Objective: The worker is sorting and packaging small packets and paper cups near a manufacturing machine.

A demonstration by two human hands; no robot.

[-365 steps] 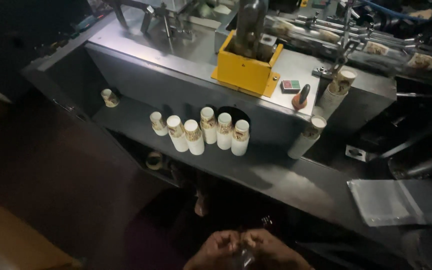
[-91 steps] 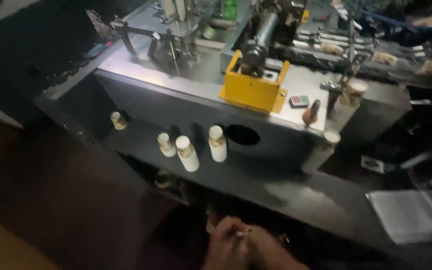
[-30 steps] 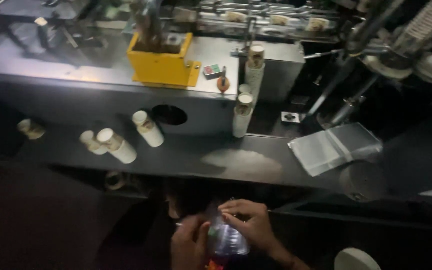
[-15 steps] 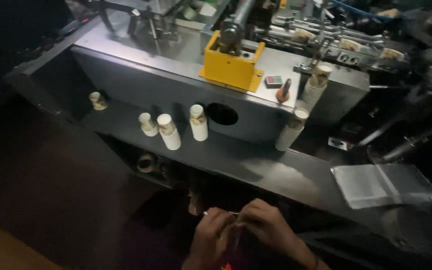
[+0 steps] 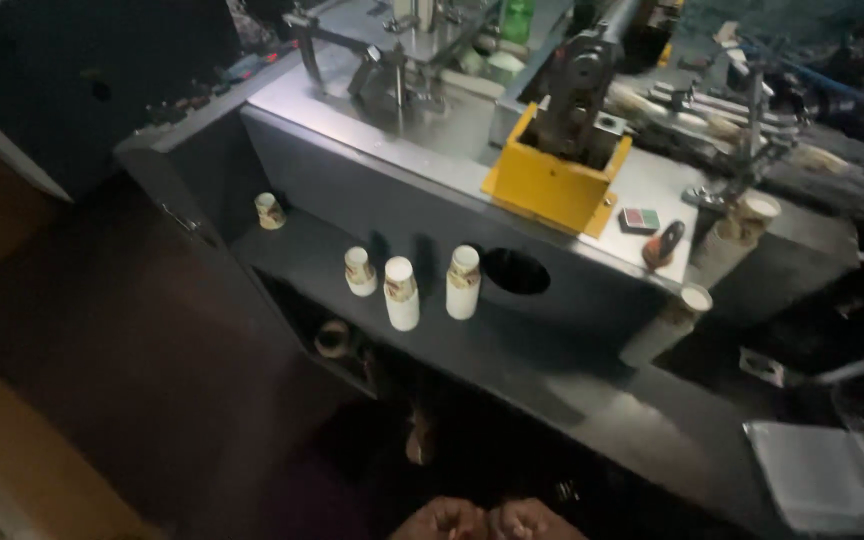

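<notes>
— What's nearest?

— Both hands, at the bottom edge: left hand (image 5: 444, 520) and right hand (image 5: 530, 521), knuckles pressed together. Most of each is cut off, so I can't tell whether they are gripping anything.

— And on the grey shelf (image 5: 592, 400)?

— Three stacks of paper cups (image 5: 401, 293), white with a coloured printed band, stand upright near the round hole (image 5: 515, 271) in the machine's front panel. A lone cup (image 5: 270, 210) sits well apart at the far left corner. A clear plastic bag (image 5: 822, 480) lies flat at the right.

— Further back?

— A yellow box-shaped guard (image 5: 550, 185) on the machine top, a small red-and-green switch (image 5: 639, 219) just beside it, then taller cup stacks (image 5: 742, 235) at the right.
</notes>
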